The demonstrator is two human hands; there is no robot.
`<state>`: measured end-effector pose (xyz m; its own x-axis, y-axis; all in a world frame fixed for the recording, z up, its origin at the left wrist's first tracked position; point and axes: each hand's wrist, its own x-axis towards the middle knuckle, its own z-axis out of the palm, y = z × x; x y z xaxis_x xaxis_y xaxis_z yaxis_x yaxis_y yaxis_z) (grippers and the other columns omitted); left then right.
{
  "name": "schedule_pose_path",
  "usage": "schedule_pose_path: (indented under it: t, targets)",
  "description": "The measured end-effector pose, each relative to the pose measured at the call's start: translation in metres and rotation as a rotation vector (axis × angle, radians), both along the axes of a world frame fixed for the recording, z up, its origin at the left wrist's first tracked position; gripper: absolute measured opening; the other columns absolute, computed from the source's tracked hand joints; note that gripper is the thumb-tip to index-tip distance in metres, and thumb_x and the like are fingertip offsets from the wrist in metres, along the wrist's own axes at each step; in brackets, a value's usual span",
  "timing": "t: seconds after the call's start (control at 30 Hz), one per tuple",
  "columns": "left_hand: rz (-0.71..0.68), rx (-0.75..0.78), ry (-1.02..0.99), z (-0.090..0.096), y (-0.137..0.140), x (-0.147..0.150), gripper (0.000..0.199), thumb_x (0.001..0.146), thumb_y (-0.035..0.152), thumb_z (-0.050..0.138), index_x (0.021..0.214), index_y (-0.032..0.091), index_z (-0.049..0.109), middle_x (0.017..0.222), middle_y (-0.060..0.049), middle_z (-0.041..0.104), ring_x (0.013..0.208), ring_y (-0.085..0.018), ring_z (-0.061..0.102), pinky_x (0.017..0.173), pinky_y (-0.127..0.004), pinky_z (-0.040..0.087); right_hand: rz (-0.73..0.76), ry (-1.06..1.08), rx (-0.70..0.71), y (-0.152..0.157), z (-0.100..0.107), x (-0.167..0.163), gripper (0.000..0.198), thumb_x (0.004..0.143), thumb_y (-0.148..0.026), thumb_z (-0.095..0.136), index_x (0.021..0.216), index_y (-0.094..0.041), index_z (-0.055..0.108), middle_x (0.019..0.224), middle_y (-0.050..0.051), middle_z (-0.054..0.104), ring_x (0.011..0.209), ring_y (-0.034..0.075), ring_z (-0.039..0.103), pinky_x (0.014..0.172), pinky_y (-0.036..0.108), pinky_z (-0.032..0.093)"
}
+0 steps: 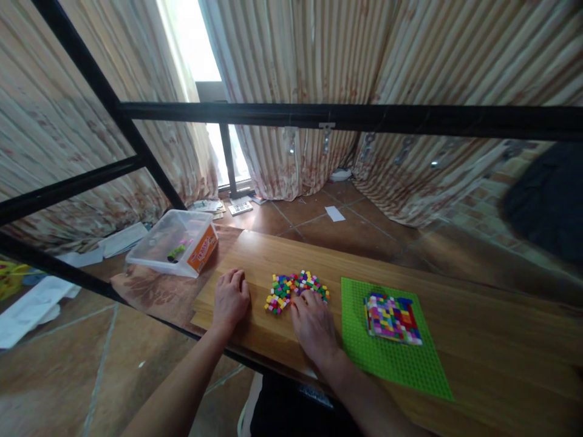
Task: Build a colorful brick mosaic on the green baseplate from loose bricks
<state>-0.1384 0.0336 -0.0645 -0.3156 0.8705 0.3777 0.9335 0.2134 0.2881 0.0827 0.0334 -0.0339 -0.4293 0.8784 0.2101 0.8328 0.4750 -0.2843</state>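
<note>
A loose heap of small multicoloured toy bricks (282, 286) lies on the wooden tabletop. My right hand (313, 321) is at the heap's near edge, its bent fingers drawn together among the bricks; whatever is between the fingertips is hidden. Left of the heap, my left hand (232, 298) rests on the wood, fingers loosely stretched, holding nothing and apart from the bricks. On the right lies a green studded baseplate (392, 364). A tight, roughly rectangular block of many-coloured bricks (394, 318) sits on its upper middle part.
A clear plastic box (170, 240) with an orange label and a few green and pink pieces stands beyond the table's left end. Black metal bars (291, 113) cross in front of the curtains (319, 54). Papers (334, 213) lie on the tiled floor.
</note>
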Motion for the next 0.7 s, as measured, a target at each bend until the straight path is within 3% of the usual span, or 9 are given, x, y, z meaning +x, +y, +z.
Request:
schedule_pose_path:
  t: [0.27, 0.43, 0.57, 0.7]
  targets:
    - [0.0, 0.0, 0.011, 0.002, 0.001, 0.0, 0.032, 0.086, 0.025, 0.043, 0.111, 0.017, 0.062, 0.117, -0.012, 0.062, 0.112, -0.027, 0.053, 0.102, -0.041, 0.042, 0.002, 0.021, 0.012, -0.002, -0.007, 0.001, 0.015, 0.089, -0.024, 0.053, 0.098, -0.019, 0.065, 0.097, 0.009, 0.06, 0.094, 0.023, 0.051, 0.084, 0.038, 0.041]
    - [0.002, -0.009, 0.009, 0.004, 0.001, 0.0, 0.034, 0.087, 0.026, 0.041, 0.112, 0.014, 0.062, 0.117, -0.014, 0.062, 0.112, -0.027, 0.053, 0.102, -0.041, 0.042, 0.018, 0.058, 0.017, -0.002, -0.007, -0.002, 0.015, 0.09, -0.02, 0.05, 0.087, -0.018, 0.064, 0.092, 0.008, 0.062, 0.093, 0.023, 0.053, 0.084, 0.037, 0.042]
    - [-0.005, -0.003, 0.018, 0.002, 0.002, -0.003, 0.035, 0.088, 0.028, 0.04, 0.112, 0.014, 0.062, 0.118, -0.013, 0.062, 0.113, -0.028, 0.052, 0.102, -0.041, 0.042, 0.033, 0.385, -0.021, -0.013, 0.006, 0.012, 0.019, 0.093, -0.018, 0.044, 0.093, -0.018, 0.063, 0.089, 0.006, 0.065, 0.087, 0.018, 0.058, 0.082, 0.031, 0.045]
    - [-0.002, -0.018, 0.055, 0.001, 0.003, -0.005, 0.037, 0.088, 0.029, 0.038, 0.112, 0.014, 0.062, 0.118, -0.013, 0.062, 0.112, -0.027, 0.053, 0.102, -0.041, 0.041, -0.033, 0.727, -0.17, -0.027, 0.025, 0.047, 0.023, 0.093, -0.026, 0.045, 0.099, -0.021, 0.065, 0.092, 0.005, 0.068, 0.084, 0.016, 0.062, 0.078, 0.028, 0.049]
